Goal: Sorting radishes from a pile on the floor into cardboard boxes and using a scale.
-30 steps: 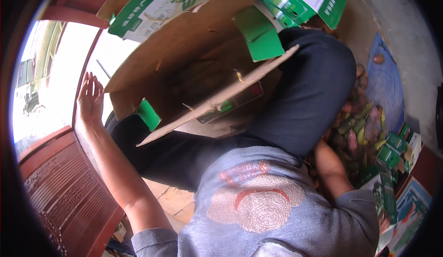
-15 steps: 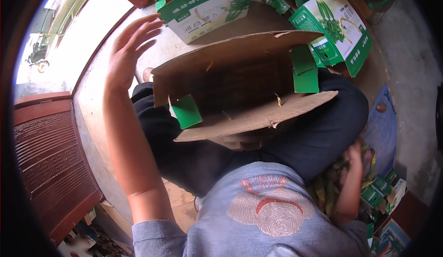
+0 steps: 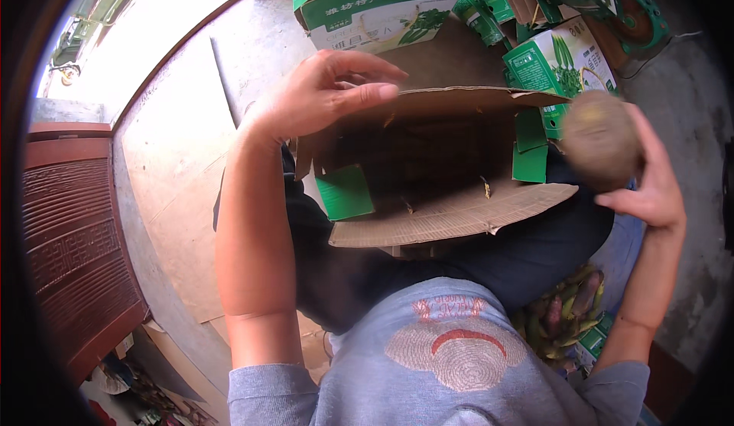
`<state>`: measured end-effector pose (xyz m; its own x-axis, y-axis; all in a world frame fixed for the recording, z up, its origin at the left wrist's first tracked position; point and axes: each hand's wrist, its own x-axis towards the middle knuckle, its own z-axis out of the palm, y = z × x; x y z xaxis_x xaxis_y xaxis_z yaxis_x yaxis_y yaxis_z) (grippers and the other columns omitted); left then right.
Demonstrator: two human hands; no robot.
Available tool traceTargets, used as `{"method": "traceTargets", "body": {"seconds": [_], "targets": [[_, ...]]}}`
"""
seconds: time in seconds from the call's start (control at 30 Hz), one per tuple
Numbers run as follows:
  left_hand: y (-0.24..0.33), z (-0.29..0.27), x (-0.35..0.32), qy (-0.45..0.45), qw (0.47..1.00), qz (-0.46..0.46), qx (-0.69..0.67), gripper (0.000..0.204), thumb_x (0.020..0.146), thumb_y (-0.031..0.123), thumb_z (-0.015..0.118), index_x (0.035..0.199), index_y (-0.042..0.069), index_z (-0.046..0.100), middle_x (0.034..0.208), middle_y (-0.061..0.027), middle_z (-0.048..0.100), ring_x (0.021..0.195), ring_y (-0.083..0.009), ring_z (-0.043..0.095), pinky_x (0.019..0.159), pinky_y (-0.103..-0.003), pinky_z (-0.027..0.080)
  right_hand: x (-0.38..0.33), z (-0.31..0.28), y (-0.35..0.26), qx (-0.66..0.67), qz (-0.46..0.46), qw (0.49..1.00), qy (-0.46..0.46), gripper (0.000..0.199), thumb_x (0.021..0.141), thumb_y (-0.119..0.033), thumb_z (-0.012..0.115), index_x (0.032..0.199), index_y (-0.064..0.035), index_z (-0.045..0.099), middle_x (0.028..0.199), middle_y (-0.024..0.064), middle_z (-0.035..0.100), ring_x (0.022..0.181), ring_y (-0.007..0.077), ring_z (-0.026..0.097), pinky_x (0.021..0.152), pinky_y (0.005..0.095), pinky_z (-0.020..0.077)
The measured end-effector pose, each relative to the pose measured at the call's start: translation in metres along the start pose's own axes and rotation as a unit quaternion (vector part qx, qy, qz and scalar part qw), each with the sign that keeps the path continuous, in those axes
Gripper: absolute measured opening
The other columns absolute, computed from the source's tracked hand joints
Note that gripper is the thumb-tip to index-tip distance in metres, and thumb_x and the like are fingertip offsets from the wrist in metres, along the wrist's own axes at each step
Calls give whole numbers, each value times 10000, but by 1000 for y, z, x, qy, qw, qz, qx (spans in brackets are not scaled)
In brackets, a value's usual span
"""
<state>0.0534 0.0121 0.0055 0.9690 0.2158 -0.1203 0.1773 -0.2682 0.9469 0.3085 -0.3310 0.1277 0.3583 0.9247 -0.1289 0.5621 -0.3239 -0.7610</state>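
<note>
An open cardboard box (image 3: 451,223) with green corner flaps sits between my legs, its dark inside facing up. My right hand (image 3: 650,193) grips a round, brownish vegetable (image 3: 600,139), smeared by motion, just beyond the box's right end. Its exact kind does not show. Over the box's far left corner hovers my left hand (image 3: 321,93), fingers stretched out and holding nothing. What lies deep in the box is too dark to make out.
Beyond the box stands a second green-and-white carton (image 3: 390,13), with another printed carton (image 3: 569,63) to its right. A pile of long green and purplish vegetables (image 3: 566,304) lies by my right side, next to a blue sheet (image 3: 623,246). At left is a carved wooden panel (image 3: 80,235).
My right hand has come up from the vegetable pile with the round vegetable and moved forward beside the box. My left hand has swung right, over the box's far edge.
</note>
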Motion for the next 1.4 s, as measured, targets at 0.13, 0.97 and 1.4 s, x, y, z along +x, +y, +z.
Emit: {"method": "traceTargets", "body": {"seconds": [0.13,0.97,1.4], "targets": [[5,-7,-10,-17,998,-52,8,363,956,278,724,1219,28,709,1071,-70,740,987,-125,669,916,-282,537,99,100,-10,-91,-84,951,-284,879,613,-171,872,1378,-13,469,1288,209,576,1214,360,576,1055,414,445],[-5,-5,-12,-21,999,-11,27,321,950,286,720,1148,34,745,1001,-87,759,964,-166,694,889,-323,539,152,245,149,-457,13,721,-521,803,737,-115,748,1487,-90,462,1490,215,484,1405,366,433,1182,432,347],[0,-2,-13,-2,999,-36,36,325,958,275,721,1134,2,744,951,-51,735,922,-105,634,854,-281,509,112,134,0,-173,-134,913,-345,477,903,-37,586,1379,-76,579,1243,189,672,1152,375,632,976,457,513]]}}
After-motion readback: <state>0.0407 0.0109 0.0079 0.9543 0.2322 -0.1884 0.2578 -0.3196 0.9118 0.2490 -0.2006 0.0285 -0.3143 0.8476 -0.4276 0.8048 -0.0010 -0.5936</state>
